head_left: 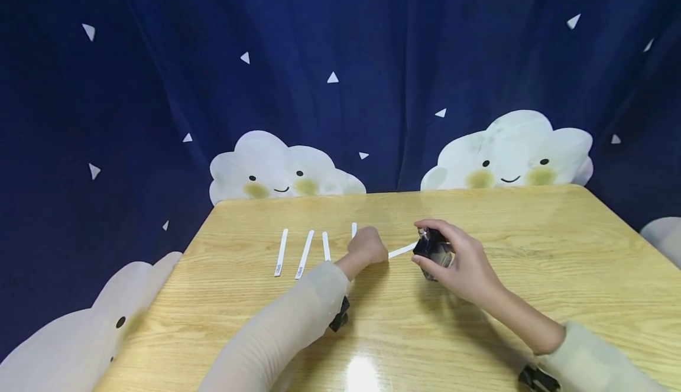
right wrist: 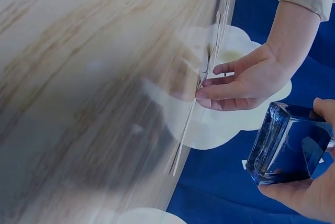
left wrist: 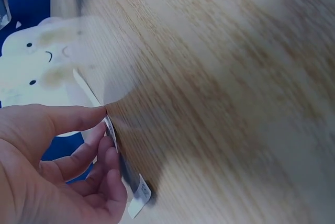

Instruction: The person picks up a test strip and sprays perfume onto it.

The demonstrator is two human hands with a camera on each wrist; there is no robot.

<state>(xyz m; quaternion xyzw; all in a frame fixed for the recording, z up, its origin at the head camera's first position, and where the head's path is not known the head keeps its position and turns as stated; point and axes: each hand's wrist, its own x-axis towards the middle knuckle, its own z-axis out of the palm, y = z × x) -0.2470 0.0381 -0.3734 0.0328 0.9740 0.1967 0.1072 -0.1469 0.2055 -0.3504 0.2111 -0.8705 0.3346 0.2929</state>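
My left hand (head_left: 367,245) pinches a white perfume test strip (head_left: 402,250) between thumb and fingers, close to the tabletop. The strip slants out to the right of the hand. In the left wrist view, small print shows on the pinched strip (left wrist: 110,130) beside the fingertips, and another strip's printed end (left wrist: 140,198) lies below. My right hand (head_left: 468,265) grips a clear glass perfume bottle (head_left: 439,256) with a dark cap, held above the table. The right wrist view shows the bottle's thick square glass (right wrist: 288,145) between thumb and fingers.
Several more white strips lie spread left of my left hand, among them one strip (head_left: 281,252) and a second strip (head_left: 305,254); the hand and sleeve partly cover others. Beyond the wooden table (head_left: 558,250) hangs a dark blue curtain (head_left: 372,31) with clouds.
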